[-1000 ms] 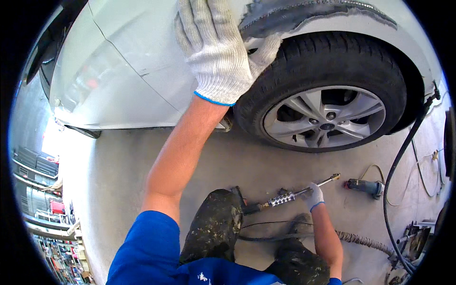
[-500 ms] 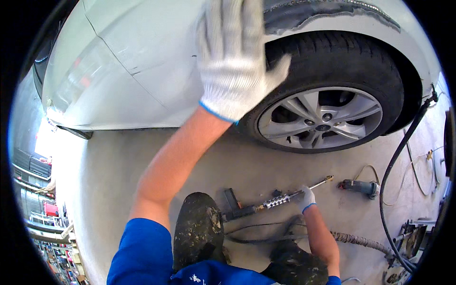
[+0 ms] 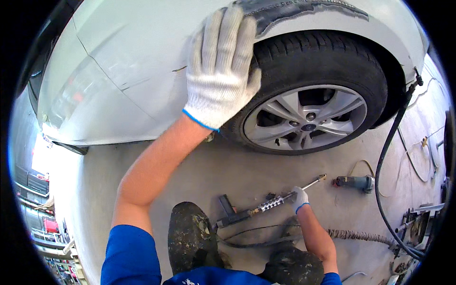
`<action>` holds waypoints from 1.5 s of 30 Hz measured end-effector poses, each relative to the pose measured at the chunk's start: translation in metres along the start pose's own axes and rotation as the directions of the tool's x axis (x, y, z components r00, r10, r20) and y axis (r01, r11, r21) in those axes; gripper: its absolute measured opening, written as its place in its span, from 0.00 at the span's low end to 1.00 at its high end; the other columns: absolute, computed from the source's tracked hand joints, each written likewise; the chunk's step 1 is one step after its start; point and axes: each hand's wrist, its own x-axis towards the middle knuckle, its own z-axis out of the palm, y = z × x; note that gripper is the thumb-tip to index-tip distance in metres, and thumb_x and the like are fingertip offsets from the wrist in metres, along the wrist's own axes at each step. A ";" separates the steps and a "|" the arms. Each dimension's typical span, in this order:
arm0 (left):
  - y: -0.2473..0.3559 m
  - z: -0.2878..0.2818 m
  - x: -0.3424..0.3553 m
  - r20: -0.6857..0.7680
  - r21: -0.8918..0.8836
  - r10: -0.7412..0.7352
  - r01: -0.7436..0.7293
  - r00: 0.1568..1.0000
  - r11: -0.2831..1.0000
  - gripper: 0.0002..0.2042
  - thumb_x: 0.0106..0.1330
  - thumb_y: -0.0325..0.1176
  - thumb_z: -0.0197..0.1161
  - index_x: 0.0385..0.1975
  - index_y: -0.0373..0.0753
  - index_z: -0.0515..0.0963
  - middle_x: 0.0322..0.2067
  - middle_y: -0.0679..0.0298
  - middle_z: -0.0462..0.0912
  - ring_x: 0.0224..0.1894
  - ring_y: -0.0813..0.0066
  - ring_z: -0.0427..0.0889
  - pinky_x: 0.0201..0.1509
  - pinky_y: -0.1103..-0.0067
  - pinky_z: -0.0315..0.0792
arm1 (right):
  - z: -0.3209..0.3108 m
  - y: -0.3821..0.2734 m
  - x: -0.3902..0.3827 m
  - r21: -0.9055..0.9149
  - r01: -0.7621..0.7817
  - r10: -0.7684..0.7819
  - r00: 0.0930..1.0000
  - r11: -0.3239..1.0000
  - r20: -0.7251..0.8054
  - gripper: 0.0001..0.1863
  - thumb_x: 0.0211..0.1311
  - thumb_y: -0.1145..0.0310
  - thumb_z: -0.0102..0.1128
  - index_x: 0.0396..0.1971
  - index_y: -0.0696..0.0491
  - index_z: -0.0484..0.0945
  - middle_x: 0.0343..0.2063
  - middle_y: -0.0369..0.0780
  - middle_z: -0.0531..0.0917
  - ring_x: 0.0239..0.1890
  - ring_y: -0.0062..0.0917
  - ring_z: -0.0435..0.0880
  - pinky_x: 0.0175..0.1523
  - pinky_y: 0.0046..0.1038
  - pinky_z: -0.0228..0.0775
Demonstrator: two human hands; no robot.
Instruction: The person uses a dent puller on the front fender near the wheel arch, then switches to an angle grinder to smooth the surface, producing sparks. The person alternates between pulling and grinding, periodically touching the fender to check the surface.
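My left hand (image 3: 219, 71), in a white knit glove with a blue cuff edge, lies flat against the white car body panel (image 3: 147, 57), just left of the wheel arch. Its fingers are stretched out and nothing is in them. Above and right of it, a bare grey sanded patch (image 3: 294, 15) runs along the arch, with a row of small metal rings. Low by the floor, my gloved right hand (image 3: 299, 197) is closed around the rod of a slide hammer dent puller (image 3: 271, 204), which has a silver perforated sleeve and a black pistol handle.
Right of the panel stands a car wheel (image 3: 308, 126) with a silver spoked rim. A corded angle grinder (image 3: 355, 183) lies on the concrete floor (image 3: 142, 175). A black cable (image 3: 385, 161) hangs at the right, and a ribbed hose (image 3: 363, 236) leads towards equipment there.
My left hand has shifted slightly left and down across the panel, its thumb closer to the fingers. The right hand keeps its grip on the slide hammer. The whole view has shifted slightly.
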 end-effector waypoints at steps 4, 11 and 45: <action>0.002 -0.001 0.030 -0.047 0.055 0.052 -0.050 0.998 0.997 0.51 0.46 0.41 0.77 0.75 0.42 0.60 0.73 0.51 0.61 0.73 0.46 0.62 0.72 0.52 0.62 | 0.013 0.006 -0.002 0.064 -0.029 0.030 0.999 0.998 -0.016 0.10 0.61 0.60 0.64 0.36 0.48 0.76 0.32 0.41 0.81 0.36 0.36 0.82 0.41 0.47 0.77; -0.019 -0.011 -0.008 0.045 0.059 0.088 -0.090 0.995 0.994 0.49 0.47 0.40 0.76 0.74 0.43 0.61 0.73 0.53 0.62 0.73 0.48 0.63 0.73 0.56 0.62 | 0.000 0.007 0.009 0.052 -0.052 0.051 0.999 0.997 0.008 0.10 0.62 0.61 0.64 0.39 0.48 0.76 0.33 0.41 0.82 0.37 0.37 0.83 0.43 0.49 0.78; -0.006 0.007 -0.081 -0.005 0.119 -0.200 0.199 0.980 0.973 0.49 0.45 0.44 0.75 0.71 0.32 0.64 0.72 0.41 0.61 0.74 0.35 0.59 0.70 0.43 0.57 | -0.022 0.034 0.059 -0.096 -0.097 0.102 0.994 0.991 0.045 0.06 0.72 0.68 0.54 0.41 0.50 0.79 0.37 0.41 0.86 0.39 0.37 0.86 0.44 0.49 0.83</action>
